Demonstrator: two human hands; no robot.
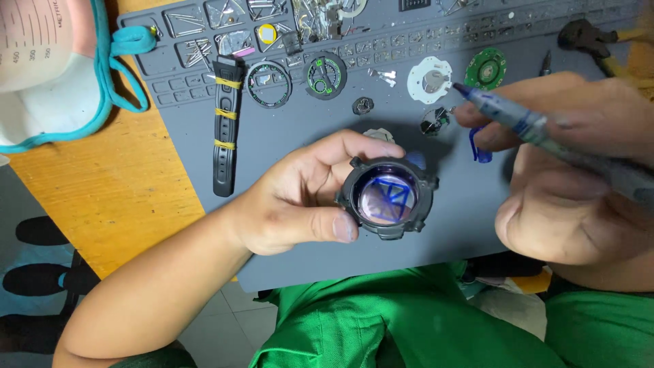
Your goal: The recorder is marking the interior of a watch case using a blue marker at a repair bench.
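- Black watch case (389, 197), round, with lugs at the corners, held up above the near part of the grey work mat (286, 252). Its crystal faces up, with blue pen lines on the glass.
- Left hand (300, 197) grips the watch case: thumb pressed on the near-left rim, fingers curled around the far side. Hand clenched on it, not resting on the mat.
- Right hand (579, 170) grasps a pen (538, 129), blue tip pointing left and away, hovering above the mat to the right of the case and apart from it. Fingers closed about the barrel.
- Just under the pen tip: a small blue clip-like piece (479, 146) on the mat; what it is, cannot tell.
- Farther out on the mat, in a row: black watch strap (225, 126) with yellow bands, lying lengthwise at left; a thin dial ring (268, 84); a black dial with green marks (325, 75); a white plastic spacer (429, 79); a green circuit board disc (486, 69).
- Small round metal part (363, 105) between the dial and the case.
- Mat's far edge has small compartments holding pins and screws (191, 51).
- Pliers with yellow handles (599, 44) at the far right corner.
- Wooden desk (102, 184) shows left of the mat; a face mask with teal straps (61, 88) lies there.
- Green trousers (381, 320) show below the desk edge.
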